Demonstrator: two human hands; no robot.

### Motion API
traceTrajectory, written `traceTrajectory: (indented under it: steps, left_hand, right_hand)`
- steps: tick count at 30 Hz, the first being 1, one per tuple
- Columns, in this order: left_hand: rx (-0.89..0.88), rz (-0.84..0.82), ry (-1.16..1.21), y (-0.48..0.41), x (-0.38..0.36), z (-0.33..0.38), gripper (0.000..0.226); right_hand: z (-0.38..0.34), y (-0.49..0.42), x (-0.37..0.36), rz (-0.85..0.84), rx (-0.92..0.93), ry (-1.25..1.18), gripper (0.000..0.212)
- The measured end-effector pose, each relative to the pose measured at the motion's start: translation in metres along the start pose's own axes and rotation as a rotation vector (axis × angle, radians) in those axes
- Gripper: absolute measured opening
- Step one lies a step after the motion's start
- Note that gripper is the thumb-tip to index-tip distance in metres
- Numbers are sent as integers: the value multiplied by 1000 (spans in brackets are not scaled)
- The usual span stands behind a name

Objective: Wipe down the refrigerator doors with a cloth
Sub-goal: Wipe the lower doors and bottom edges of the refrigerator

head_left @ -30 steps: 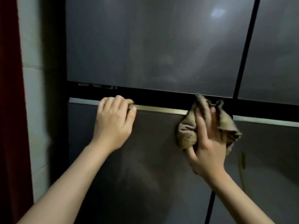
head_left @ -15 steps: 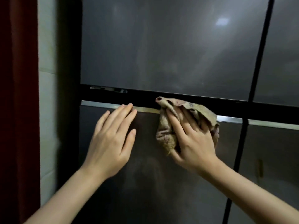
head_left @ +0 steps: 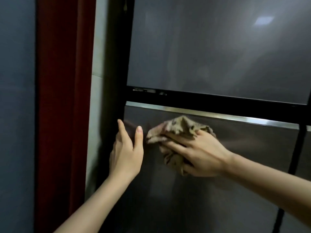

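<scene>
Two hands up at the fridge front, both yours, both at the lower left door [head_left: 202,190].

Your right hand [head_left: 200,153] is clamped on the cloth [head_left: 178,130]. Its fingers are spread across it, the thumb is tucked under, and a fold of fabric is bunched between them. The palm faces the door and presses the wad to the panel.

Cloth is tan and crumpled. It sits in the upper left part of that door, just below the metal strip [head_left: 210,114] along the door's top edge, not on the strip.

Your left hand [head_left: 126,153] holds nothing. Fingers are straight and pointing up, thumb apart from them. It stands edge-on at the door's left border, just beside the cloth. The thumb tip is near the cloth's left end but clear of it. Fingertips look to meet their reflection in the panel, but I can't confirm contact.

Upper left door [head_left: 210,47] is above, across a dark horizontal gap [head_left: 227,102]. It's glossy grey, with a bright light reflection [head_left: 263,21] near its top right. A dark vertical seam [head_left: 298,145] at the right splits the lower doors.

Left of the fridge: pale tiled wall [head_left: 96,115], then red curtain [head_left: 62,98], then blue-grey surface [head_left: 16,115].
</scene>
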State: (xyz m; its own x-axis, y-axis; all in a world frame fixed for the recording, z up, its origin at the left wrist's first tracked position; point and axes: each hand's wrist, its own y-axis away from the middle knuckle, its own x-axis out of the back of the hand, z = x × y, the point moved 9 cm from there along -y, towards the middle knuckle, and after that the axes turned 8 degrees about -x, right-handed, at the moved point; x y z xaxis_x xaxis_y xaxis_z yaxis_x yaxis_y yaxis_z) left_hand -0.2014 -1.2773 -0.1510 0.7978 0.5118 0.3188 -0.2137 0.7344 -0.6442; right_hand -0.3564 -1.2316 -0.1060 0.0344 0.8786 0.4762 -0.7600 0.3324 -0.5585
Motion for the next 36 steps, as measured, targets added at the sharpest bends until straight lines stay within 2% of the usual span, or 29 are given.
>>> traceTrajectory:
  steps: [5,7,8,9,11,13,15,16,19,21,23,25,27,28,30,32,34,36]
  left_hand:
    - [165,48,294,-9,14,-21,88]
    - [278,29,467,-17,12,-36,108]
    - [318,12,519,-19,12,-42,110]
    - [328,6,563,-19,14,-40,99]
    - [328,-21,635,-18,18,-37,69]
    - [351,-57,719,-15,13,-42,60]
    - [387,-56,758,-13,12,-45,56]
    - [394,-49,773,-14,12,-45,51]
    - [395,-19,765,-18,11,-45,29]
    - [399,-3,753,-18,9,-47,34]
    - [410,30,697,-19,12,-51,59]
    - [445,38,608,-17,14,-61,91]
    - [438,29,524,-15,15,-66,107]
    - [421,23,501,-15,14,-66,110]
    - [379,33,487,-14,13,-61,104]
    - [350,35,505,-13,12,-52,95]
    - [352,12,506,-6,9,-45,78]
    - [337,-6,491,-2,7,-41,53]
  right_hand:
    - [-4,-60,-5,80,-329,-60,64]
    - [-16,-61,-21,74,-451,-90,63]
    - [-26,-58,-29,62,-447,-107,64]
    - [-37,-55,-33,55,-383,-112,64]
    - [-59,-52,-33,15,-103,-77,64]
    - [-63,-56,-27,-36,142,-34,60]
    - [-50,-73,-14,-5,187,-42,58]
    - [-41,-84,-9,34,126,-16,59]
    - [-31,-106,-11,148,-196,-14,64]
    - [-48,-100,-28,146,-352,-116,63]
    - [-77,-86,-40,136,-268,-134,62]
    - [-99,-69,-39,93,-29,-114,67]
    - [-102,-58,-33,39,188,-146,60]
    - [-94,-59,-30,26,230,-149,55]
    - [-66,-77,-16,79,162,-123,54]
    - [-43,-92,-8,196,-21,-66,61]
    - [-42,-86,-17,162,-186,-80,66]
    - [-56,-63,-29,108,-224,-134,62]
